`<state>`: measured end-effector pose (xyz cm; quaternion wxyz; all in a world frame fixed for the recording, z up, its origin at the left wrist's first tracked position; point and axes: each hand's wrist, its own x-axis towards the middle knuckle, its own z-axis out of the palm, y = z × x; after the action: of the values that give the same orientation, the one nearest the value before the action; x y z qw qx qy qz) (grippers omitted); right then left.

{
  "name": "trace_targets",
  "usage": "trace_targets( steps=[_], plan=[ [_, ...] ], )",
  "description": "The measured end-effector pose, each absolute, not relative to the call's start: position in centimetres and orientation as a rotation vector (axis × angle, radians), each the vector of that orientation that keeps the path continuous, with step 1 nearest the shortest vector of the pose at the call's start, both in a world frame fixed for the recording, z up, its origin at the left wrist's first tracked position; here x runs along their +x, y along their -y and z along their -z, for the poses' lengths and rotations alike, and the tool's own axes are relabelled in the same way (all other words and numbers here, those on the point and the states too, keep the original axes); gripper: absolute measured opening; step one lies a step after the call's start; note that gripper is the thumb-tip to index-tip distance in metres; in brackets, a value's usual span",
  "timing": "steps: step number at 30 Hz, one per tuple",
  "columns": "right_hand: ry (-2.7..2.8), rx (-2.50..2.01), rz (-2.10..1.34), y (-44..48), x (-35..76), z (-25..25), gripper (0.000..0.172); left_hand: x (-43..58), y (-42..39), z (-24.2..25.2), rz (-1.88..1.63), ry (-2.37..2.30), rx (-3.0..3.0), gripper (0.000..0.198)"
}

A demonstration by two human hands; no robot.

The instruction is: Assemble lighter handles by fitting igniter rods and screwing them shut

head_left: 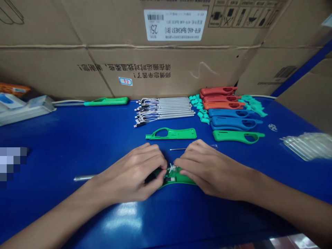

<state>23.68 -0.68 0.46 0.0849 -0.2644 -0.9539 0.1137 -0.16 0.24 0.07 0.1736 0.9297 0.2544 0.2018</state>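
A green lighter shell half (178, 178) lies on the table beneath both hands, mostly covered by them. Over it, my left hand (141, 171) is closed, thumb and index finger pinched at the shell's left part. From the right, my right hand (207, 167) bends its fingers together over the shell. A small white and clear part (171, 168) shows between the fingertips; which hand grips it is hard to see. Inside the shell sits a small dark and white piece (169, 179). A silver metal tube (84, 177) sticks out past my left wrist.
Behind the hands are another green shell half (178, 134) and a thin screwdriver (178, 149). Farther back lie silver tubes with wires (173, 108), teal caps (203, 116), blue shells (233, 122), red shells (218, 91) and a green lighter (109, 101). A cardboard box (103, 31) walls the back.
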Motion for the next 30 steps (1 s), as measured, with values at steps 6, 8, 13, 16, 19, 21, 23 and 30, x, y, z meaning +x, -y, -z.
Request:
trace_targets(
  steps=[6, 8, 13, 16, 19, 21, 23, 30],
  plan=[
    [2.854, -0.782, -0.322, 0.65, 23.64, -0.31, 0.021, -0.07, -0.33, 0.02, -0.574, -0.708, 2.65, 0.016],
    [2.857, -0.778, -0.325, 0.67, 23.63, -0.35, 0.021, -0.06, -0.35, 0.05, -0.58, -0.704, 2.648, 0.016],
    [2.881, -0.779, -0.332, 0.69, 23.69, -0.41, 0.02, -0.05, -0.28, 0.08, -0.58, -0.696, 2.645, 0.016],
    [2.894, -0.772, -0.303, 0.64, 23.72, -0.25, 0.019, -0.01, -0.24, 0.08, -0.592, -0.685, 2.646, 0.017],
    [2.902, -0.764, -0.299, 0.62, 23.69, -0.09, 0.019, 0.05, -0.29, 0.09, -0.607, -0.676, 2.649, 0.017],
    [2.894, -0.759, -0.309, 0.62, 23.65, -0.06, 0.019, 0.07, -0.34, 0.09, -0.606, -0.681, 2.65, 0.017],
    [2.876, -0.761, -0.327, 0.62, 23.62, -0.07, 0.02, 0.07, -0.37, 0.08, -0.6, -0.685, 2.65, 0.018],
    [2.849, -0.768, -0.357, 0.7, 23.6, -0.12, 0.025, -0.01, -0.29, 0.08, -0.608, -0.679, 2.656, 0.018]
  ],
)
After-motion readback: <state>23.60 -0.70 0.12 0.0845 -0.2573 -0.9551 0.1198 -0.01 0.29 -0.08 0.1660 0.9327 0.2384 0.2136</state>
